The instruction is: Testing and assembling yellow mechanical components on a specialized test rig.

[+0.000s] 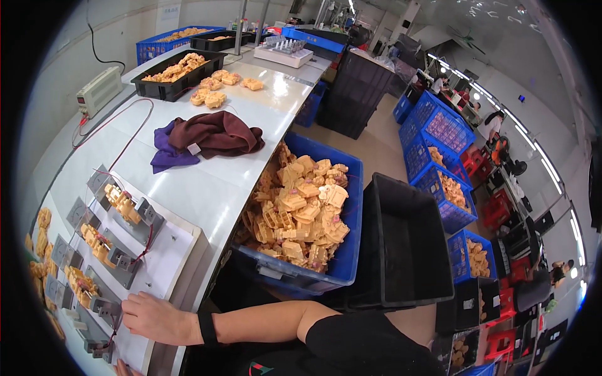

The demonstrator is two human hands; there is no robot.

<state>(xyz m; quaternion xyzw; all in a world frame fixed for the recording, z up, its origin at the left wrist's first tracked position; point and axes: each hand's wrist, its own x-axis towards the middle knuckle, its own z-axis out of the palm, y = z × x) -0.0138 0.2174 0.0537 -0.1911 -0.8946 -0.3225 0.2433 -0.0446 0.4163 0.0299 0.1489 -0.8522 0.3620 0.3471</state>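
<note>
My right hand (160,321), a dark band at its wrist, rests at the near end of a white-topped fixture (155,268). Its fingers are curled beside a grey clamp block (105,307); what they hold, if anything, is hidden. Of my left hand (123,370) only a bit shows at the lower edge, its fingers mostly out of sight. A row of grey clamps on the fixture carries yellow-orange plastic parts: a far one (123,203), a middle one (97,243) and a nearer one (80,286). Red wires run along the clamps.
More yellow parts (44,244) lie beyond the fixture. A brown and purple cloth (216,135) lies on the white bench (207,188). Right of the bench stand a blue crate (356,219) full of yellow parts and a black bin (407,250). A black tray (164,91) sits farther back.
</note>
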